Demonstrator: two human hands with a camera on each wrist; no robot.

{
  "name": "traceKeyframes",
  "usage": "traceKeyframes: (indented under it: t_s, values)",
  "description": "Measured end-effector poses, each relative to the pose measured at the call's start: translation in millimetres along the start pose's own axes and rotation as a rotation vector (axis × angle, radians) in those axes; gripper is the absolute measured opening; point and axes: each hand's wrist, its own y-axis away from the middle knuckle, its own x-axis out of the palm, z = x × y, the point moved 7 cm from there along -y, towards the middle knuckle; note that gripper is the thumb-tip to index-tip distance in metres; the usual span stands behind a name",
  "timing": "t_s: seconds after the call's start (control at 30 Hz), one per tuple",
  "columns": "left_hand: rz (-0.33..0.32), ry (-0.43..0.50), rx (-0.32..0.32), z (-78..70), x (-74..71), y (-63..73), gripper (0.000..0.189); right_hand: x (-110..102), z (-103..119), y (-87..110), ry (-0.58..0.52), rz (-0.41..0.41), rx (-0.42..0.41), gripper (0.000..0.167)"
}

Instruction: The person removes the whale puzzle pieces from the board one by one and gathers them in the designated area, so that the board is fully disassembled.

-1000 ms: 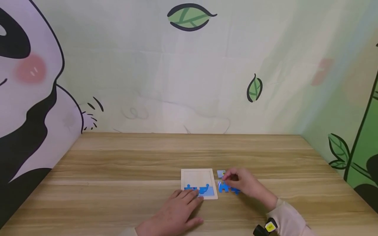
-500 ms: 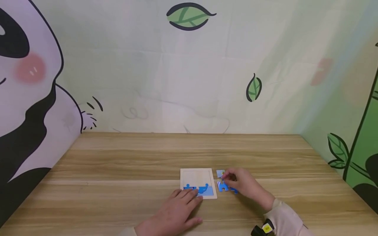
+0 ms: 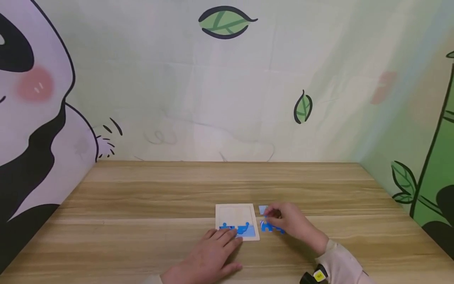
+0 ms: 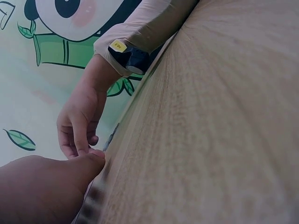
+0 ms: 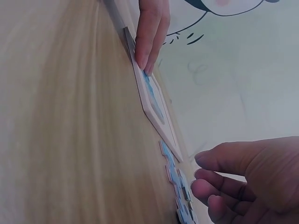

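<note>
A square wooden puzzle tray (image 3: 234, 210) lies flat on the table, with blue jigsaw pieces (image 3: 248, 229) fitted along its near side. My left hand (image 3: 209, 254) rests on the tray's near left part, its fingers stretched over some of the pieces. Loose jigsaw pieces (image 3: 267, 226) lie just right of the tray, and a light blue piece (image 3: 262, 209) sits behind them. Over these hovers my right hand (image 3: 289, 219), thumb and forefinger bent close together. In the right wrist view, a small gap shows between thumb and fingertips (image 5: 200, 175), with nothing seen in it.
The wood-grain table (image 3: 142, 189) runs back to a painted wall (image 3: 177, 79) with leaves and a panda. A dark wrist camera with a yellow label (image 3: 319, 275) sits on the right sleeve.
My right fingers have shifted slightly and now cover more of the light blue piece. My left hand stays on the tray. The head view has drifted a little.
</note>
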Motion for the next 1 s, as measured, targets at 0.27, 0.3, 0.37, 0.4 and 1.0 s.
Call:
traceKeyframes:
  t_s: [0.27, 0.3, 0.37, 0.4, 1.0]
  values:
    - [-0.004, -0.001, -0.004, 1.5, 1.5, 0.6, 0.060, 6, 12, -2.7, -0.050, 0.001, -0.030, 0.008]
    - [-0.006, -0.005, -0.006, 1.7, 1.5, 0.4, 0.060, 8, 13, -3.1, -0.062, 0.005, -0.035, 0.008]
    - [-0.023, -0.017, -0.001, 1.5, 0.8, 0.6, 0.059, 11, 15, -3.5, -0.070, 0.009, -0.053, 0.010]
    - [-0.030, -0.024, 0.000, 1.5, 0.8, 0.5, 0.059, 12, 16, -3.6, -0.069, 0.009, -0.064, 0.010]
    - [-0.042, -0.050, 0.018, -3.6, -4.0, 1.0, 0.059, 28, 26, 1.5, 0.001, 0.062, -0.038, 0.023]
